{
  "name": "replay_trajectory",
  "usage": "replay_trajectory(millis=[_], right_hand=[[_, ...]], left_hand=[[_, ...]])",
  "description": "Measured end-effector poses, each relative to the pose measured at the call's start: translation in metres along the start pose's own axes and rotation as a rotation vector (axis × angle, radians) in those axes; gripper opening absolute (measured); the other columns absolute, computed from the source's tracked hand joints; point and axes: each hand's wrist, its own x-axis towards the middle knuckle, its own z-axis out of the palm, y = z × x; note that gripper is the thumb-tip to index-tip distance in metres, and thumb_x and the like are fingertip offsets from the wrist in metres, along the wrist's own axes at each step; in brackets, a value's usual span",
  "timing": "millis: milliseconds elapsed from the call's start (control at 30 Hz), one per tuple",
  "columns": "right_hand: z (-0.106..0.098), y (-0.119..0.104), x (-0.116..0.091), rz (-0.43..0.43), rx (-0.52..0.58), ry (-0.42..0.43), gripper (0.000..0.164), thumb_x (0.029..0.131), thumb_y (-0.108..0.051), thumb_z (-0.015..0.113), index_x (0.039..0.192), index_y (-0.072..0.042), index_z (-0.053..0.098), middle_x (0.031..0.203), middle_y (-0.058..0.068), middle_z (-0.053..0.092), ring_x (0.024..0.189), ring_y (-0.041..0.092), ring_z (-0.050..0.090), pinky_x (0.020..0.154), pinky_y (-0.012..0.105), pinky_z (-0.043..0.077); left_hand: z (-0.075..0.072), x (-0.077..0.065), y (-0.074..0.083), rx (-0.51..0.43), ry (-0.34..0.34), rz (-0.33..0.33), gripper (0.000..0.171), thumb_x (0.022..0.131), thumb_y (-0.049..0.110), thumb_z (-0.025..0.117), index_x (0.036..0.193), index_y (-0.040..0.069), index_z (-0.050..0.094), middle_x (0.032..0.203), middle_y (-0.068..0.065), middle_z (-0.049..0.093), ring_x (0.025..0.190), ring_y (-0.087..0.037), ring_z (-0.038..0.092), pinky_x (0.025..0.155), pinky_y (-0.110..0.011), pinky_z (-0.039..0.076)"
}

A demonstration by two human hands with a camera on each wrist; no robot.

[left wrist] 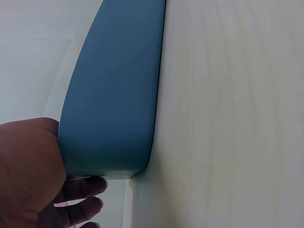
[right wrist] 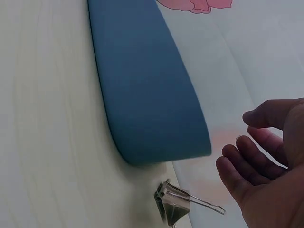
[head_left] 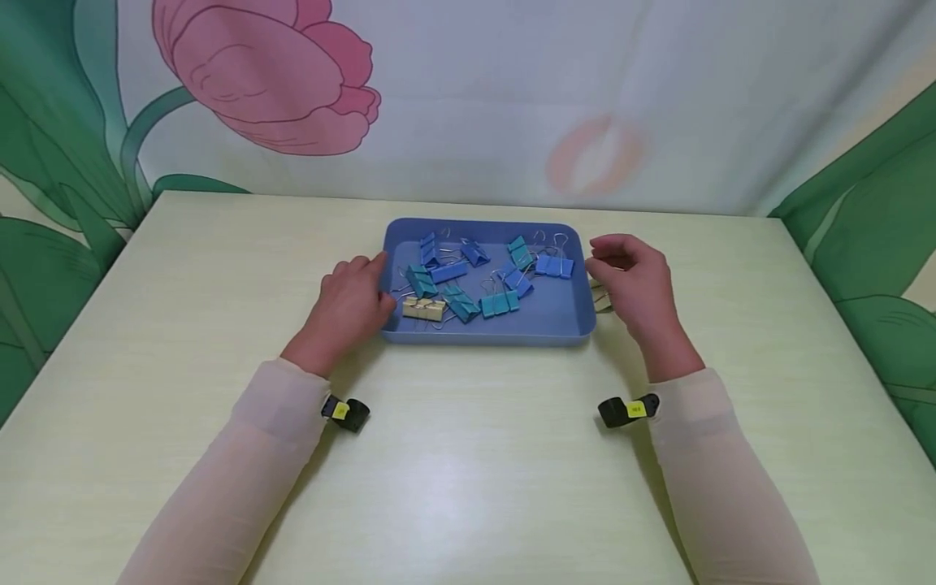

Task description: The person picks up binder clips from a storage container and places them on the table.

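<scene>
A blue rectangular tray [head_left: 488, 339] holds several binder clips: blue ones [head_left: 554, 266], teal ones [head_left: 500, 304] and a cream one [head_left: 424, 309]. At the tray's left end my left hand [head_left: 349, 305] grips the rim, its thumb over the edge. The left wrist view shows several of its fingers [left wrist: 83, 190] outside the end wall. Just beyond the right end, my right hand [head_left: 638, 280] hovers with fingers loosely bent and thumb apart, holding nothing. Below it, a cream binder clip [head_left: 601, 296] sits on the table against the tray's right side, partly hidden by the hand.
The tray stands on a pale wooden table [head_left: 468, 455], toward its back edge. Behind hangs a white curtain [head_left: 468, 97] printed with a pink flower and green leaves. Black wrist devices [head_left: 351, 413] sit on both sleeves.
</scene>
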Motion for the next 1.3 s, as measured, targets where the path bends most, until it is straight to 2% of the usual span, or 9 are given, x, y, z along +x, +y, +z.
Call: replay_trajectory(millis=[300,567,867,1300], right_hand=[[0.008,-0.002,0.002,-0.061,0.002,-0.031,0.032,0.091,-0.017,0.065,0.121,-0.006,0.064,0.113,0.010,0.063,0.099,0.017,0.058,0.082,0.018,0.049],[0.015,-0.004,0.002,-0.072,-0.012,-0.054,0.031,0.091,-0.016,0.065,0.121,-0.006,0.064,0.113,0.010,0.064,0.102,0.016,0.058,0.091,0.026,0.050],[0.020,-0.007,0.003,-0.092,-0.038,-0.082,0.033,0.091,-0.016,0.065,0.123,-0.006,0.063,0.115,0.011,0.064,0.104,0.019,0.058,0.093,0.031,0.050],[0.035,-0.008,0.001,-0.113,-0.052,-0.172,0.033,0.089,-0.015,0.068,0.121,-0.006,0.064,0.117,0.012,0.064,0.108,0.023,0.060,0.099,0.039,0.047]], left_hand=[[-0.002,0.002,0.003,0.004,0.011,0.016,0.059,0.092,0.016,0.048,0.147,-0.003,0.035,0.135,-0.023,0.049,0.117,-0.038,0.045,0.102,-0.055,0.036],[-0.005,0.004,0.006,0.031,-0.006,0.011,0.059,0.093,0.016,0.049,0.147,-0.003,0.036,0.137,-0.023,0.050,0.118,-0.038,0.045,0.102,-0.055,0.036],[-0.011,0.006,0.007,0.091,-0.038,0.020,0.062,0.092,0.020,0.054,0.147,-0.003,0.036,0.137,-0.022,0.051,0.121,-0.039,0.045,0.098,-0.054,0.037],[-0.006,0.003,0.001,0.097,-0.044,0.025,0.062,0.092,0.019,0.053,0.147,-0.005,0.034,0.136,-0.024,0.051,0.121,-0.040,0.046,0.100,-0.055,0.037]])
